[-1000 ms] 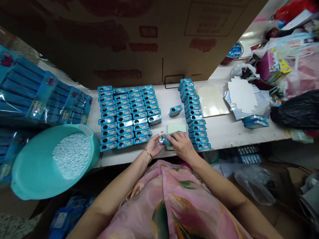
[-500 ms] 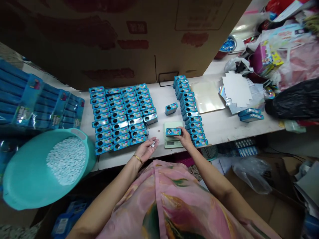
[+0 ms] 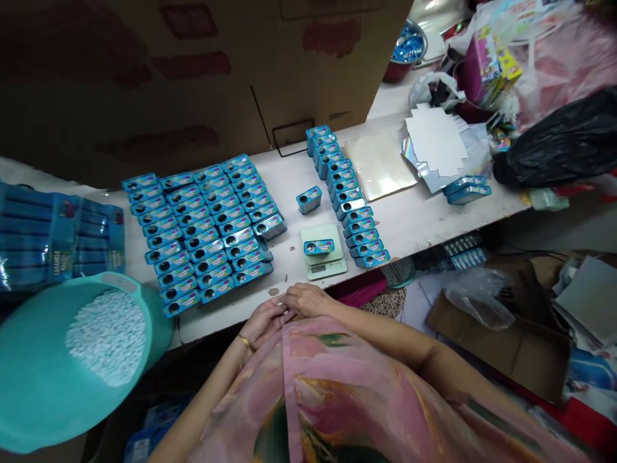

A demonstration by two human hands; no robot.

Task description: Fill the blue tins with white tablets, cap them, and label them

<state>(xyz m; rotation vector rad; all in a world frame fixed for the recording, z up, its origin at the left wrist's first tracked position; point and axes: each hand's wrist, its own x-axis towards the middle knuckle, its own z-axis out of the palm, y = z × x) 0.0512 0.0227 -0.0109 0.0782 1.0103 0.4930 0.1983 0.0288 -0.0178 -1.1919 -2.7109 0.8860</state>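
In the head view, your left hand (image 3: 263,321) and right hand (image 3: 304,299) meet just off the table (image 3: 226,315), fingertips touching. A white piece (image 3: 285,311) seems to show between them; whether either hand's fingers are clamped on it, I cannot tell. The tin (image 3: 319,246) sits alone on the scale (image 3: 326,269), opening upward, touched by neither hand.

To do this well, I would separate the pieces over your lap side, well apart from the platform, so nothing drops on it and spoils the reading. Let the tin rest untouched before trusting the display; its digits are too small to read here.

Mind the edges: the scale stands near the table's front edge. A bare lane lies between it and the tin block (image 3: 207,231) on your left. The tin row (image 3: 354,206) stands close on the right, and a loose tin (image 3: 309,200) just beyond, so approach from the front.
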